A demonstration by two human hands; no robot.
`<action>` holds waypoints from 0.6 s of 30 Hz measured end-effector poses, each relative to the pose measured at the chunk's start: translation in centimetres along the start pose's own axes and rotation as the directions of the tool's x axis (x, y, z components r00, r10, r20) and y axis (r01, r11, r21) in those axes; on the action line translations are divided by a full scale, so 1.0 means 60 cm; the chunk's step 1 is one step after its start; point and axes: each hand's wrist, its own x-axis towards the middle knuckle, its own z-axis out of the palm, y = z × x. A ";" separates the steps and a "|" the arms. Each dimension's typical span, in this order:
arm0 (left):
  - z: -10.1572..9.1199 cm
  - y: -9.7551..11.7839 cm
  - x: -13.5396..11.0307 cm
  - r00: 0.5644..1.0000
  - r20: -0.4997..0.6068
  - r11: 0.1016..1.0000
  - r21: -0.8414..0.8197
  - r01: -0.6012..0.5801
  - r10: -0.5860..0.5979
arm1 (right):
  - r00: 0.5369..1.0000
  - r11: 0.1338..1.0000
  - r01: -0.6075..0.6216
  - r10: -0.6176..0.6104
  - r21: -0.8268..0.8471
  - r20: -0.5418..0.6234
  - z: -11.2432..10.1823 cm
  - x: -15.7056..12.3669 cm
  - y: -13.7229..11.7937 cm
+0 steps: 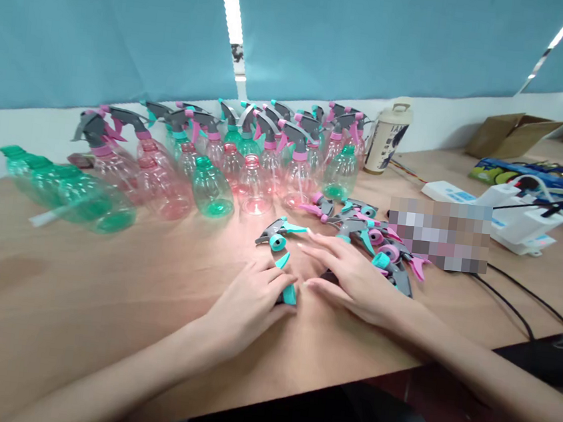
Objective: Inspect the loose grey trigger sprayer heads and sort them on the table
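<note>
Fingers of my left hand (257,296) are closed round a grey-and-teal spray trigger head (289,295), low over the table, with its teal parts showing past the fingers. To its right, my right hand (349,278) has its fingers stretched and apart; part of something dark shows under the palm. A second teal-and-grey trigger head (278,233) lies just beyond both hands, its teal trigger near my right fingertips; I cannot tell whether they touch. Behind my right hand is a pile of pink, teal and grey trigger heads (374,237).
Clear pink and green bottles stand along the back, many with trigger heads fitted; an open green bottle (213,190) is in front. Several green bottles (87,194) are at left. A tumbler (388,138), power strips (521,226), cables and a cardboard box (508,135) are at right.
</note>
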 end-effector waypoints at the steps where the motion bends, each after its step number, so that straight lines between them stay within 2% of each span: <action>1: -0.002 -0.004 -0.016 0.999 -0.034 0.999 -0.040 0.021 -0.023 | 0.999 1.000 0.020 -0.020 0.009 0.037 0.002 0.016 -0.004; 3: -0.007 -0.013 -0.048 0.990 -0.125 0.991 -0.129 0.046 -0.062 | 0.994 0.997 0.074 -0.074 -0.006 0.076 0.009 0.053 -0.005; 6: -0.013 -0.022 -0.084 0.949 -0.212 0.949 -0.261 0.176 -0.234 | 0.983 0.987 0.150 -0.143 -0.057 0.112 0.028 0.110 0.000; 8: -0.016 -0.026 -0.095 0.910 -0.201 0.894 -0.352 0.279 -0.363 | 0.975 0.981 0.184 -0.174 -0.064 0.140 0.045 0.136 0.004; 10: -0.016 -0.029 -0.097 0.883 -0.158 0.840 -0.418 0.346 -0.442 | 0.963 0.974 0.218 -0.204 -0.064 0.176 0.058 0.148 0.007; 13: -0.015 -0.032 -0.094 0.891 -0.130 0.832 -0.436 0.343 -0.435 | 0.956 0.971 0.229 -0.211 -0.071 0.205 0.061 0.142 0.017; 18: -0.012 -0.034 -0.088 0.910 -0.183 0.860 -0.436 0.265 -0.373 | 0.966 0.976 0.191 -0.168 -0.105 0.198 0.028 0.109 0.036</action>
